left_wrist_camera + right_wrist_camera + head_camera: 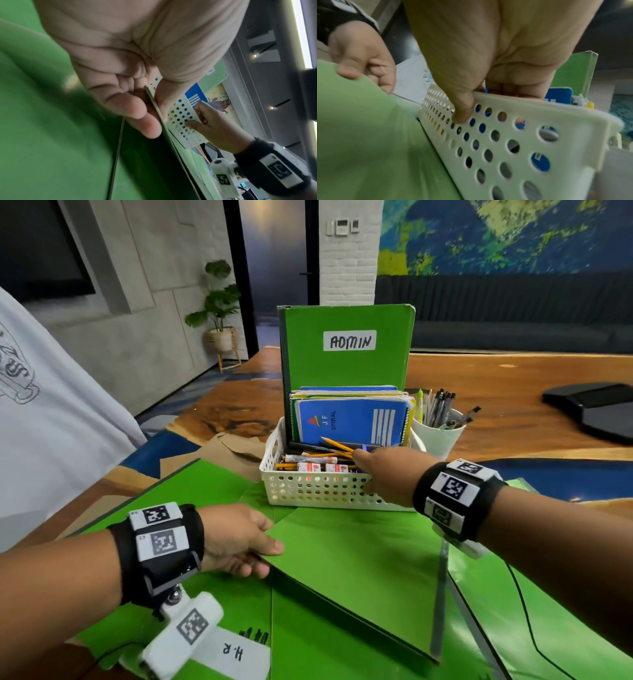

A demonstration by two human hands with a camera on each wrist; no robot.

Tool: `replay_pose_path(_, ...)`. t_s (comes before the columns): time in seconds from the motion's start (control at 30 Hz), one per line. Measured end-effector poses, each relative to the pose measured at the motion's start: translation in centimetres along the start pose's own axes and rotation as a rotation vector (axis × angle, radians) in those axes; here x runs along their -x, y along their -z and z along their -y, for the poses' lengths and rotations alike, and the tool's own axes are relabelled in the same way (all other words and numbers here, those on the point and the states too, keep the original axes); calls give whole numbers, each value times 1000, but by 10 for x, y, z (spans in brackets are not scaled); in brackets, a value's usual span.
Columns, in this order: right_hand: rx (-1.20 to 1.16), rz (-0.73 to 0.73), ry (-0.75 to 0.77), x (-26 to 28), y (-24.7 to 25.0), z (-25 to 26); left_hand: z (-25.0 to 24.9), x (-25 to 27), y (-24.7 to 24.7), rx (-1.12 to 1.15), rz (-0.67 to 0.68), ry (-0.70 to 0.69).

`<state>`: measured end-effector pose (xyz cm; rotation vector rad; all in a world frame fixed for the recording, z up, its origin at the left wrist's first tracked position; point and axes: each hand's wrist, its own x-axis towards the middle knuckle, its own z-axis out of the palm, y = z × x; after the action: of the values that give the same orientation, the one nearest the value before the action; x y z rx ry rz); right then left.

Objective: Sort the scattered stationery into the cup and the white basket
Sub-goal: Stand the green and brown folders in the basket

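The white perforated basket [318, 491] stands mid-table, holding notebooks, a green ADMIN book [346, 347], pencils and small boxes. My right hand [383, 474] grips its near right rim [530, 102], thumb outside on the holes, fingers curled inside. My left hand [239, 539] pinches the left edge of a green folder [359, 570] that lies in front of the basket, thumb on top, fingers beneath; the left wrist view shows the folder edge [154, 105] between thumb and fingers. A white cup [436, 436] full of pens stands right of the basket.
More green folders [205, 487] cover the near table, one labelled H.R [233, 654]. A clear ruler [440, 594] lies along the held folder's right edge. Brown paper [219, 450] lies left of the basket. A black device [596, 409] sits far right. A person in a white shirt [51, 422] is at left.
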<state>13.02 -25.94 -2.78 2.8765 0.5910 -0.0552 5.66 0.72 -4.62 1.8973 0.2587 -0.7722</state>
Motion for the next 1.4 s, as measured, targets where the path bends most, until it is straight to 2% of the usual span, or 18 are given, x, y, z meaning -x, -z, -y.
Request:
replay_pose_path(0.23, -44, -28, -23, 3, 7, 1, 2, 48, 30, -7, -16, -29)
replay_pose_path(0.4, -271, -85, 131, 42, 32, -6, -34, 82, 52, 268, -78, -176)
replay_pose_path(0.47, -405, 29, 208, 62, 45, -14, -50, 90, 56, 410, -100, -262)
replay_pose_path(0.53, -648, 164, 166, 81, 52, -21, -66, 96, 61, 560, -62, -387)
replay_pose_path(0.6, -1237, 230, 101, 90, 49, -32, -80, 103, 64, 673, -1, -530)
replay_pose_path(0.67, -1612, 237, 196, 92, 44, -42, -94, 109, 68, 724, 7, -659)
replay_pose_path(0.73, -1695, 228, 345, 91, 47, -49, -108, 112, 68, 730, -1, -748)
replay_pose_path(0.8, -1729, 175, 429, 91, 57, -48, -117, 111, 67, 719, -35, -781)
replay_pose_path(0.83, -1725, 116, 403, 90, 65, -44, -121, 111, 66, 714, -55, -792)
replay_pose_path(0.87, -1685, -8, 345, 90, 74, -40, -123, 111, 64, 711, -65, -803)
replay_pose_path(0.97, -1257, -411, 209, 79, 95, -28, -124, 104, 62, 621, -65, -871)
replay_pose_path(1.0, -1221, -498, 149, 74, 101, -25, -122, 100, 63, 595, -90, -895)
replay_pose_path(1.03, -1292, -570, 113, 68, 106, -23, -118, 94, 63, 589, -145, -912)
replay_pose_path(1.1, -1612, -666, 94, 56, 114, -20, -109, 81, 62, 596, -333, -916)
replay_pose_path(1.17, -1869, -715, 104, 43, 120, -18, -100, 64, 65, 545, -532, -834)
replay_pose_path(1.2, -1983, -708, 103, 36, 123, -15, -97, 56, 65, 529, -559, -774)
replay_pose_path(1.33, -2281, -577, 119, 6, 121, 0, -93, 29, 64, 574, -293, -616)
replay_pose_path(1.4, -2237, -537, 116, -11, 113, -1, -100, 17, 77, 638, -278, -609)
